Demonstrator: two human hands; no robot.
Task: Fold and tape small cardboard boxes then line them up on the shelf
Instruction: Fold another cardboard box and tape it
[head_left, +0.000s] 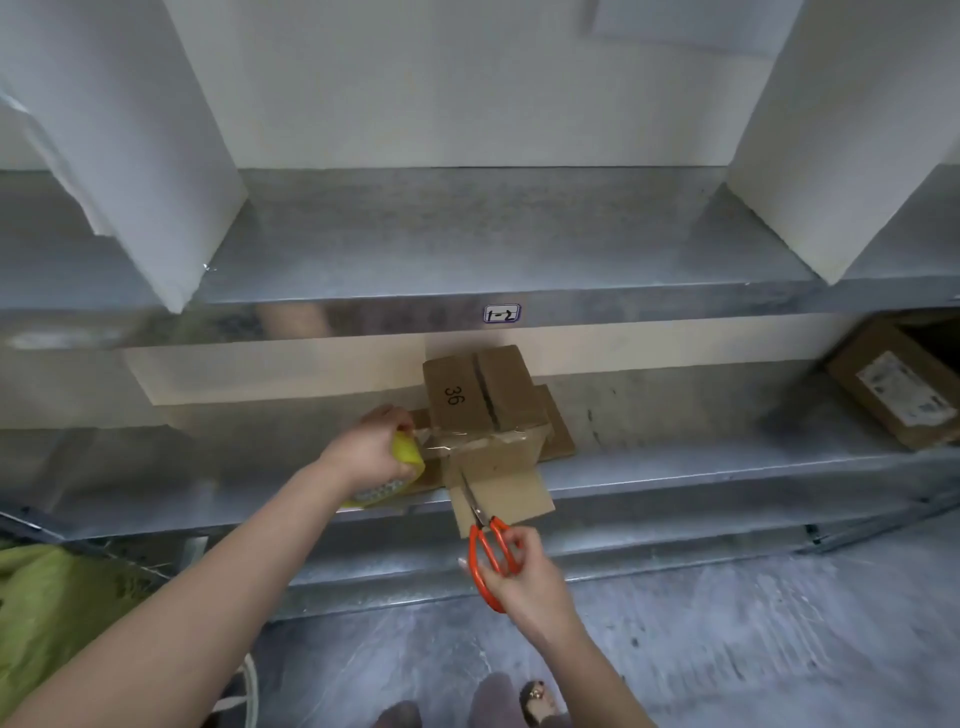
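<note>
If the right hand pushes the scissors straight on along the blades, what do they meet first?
Probably the clear tape stretched from the yellow roll to the box; the scissors in the right hand overlap its front flap, depth unclear.

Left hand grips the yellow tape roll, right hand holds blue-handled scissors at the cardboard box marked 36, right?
No: the head view shows orange-handled metal scissors in the right hand. The left hand does grip the yellow tape roll, at the cardboard box marked 36.

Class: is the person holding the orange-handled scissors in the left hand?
No, the right hand grips the scissors, while the left hand holds the yellow tape roll.
</note>
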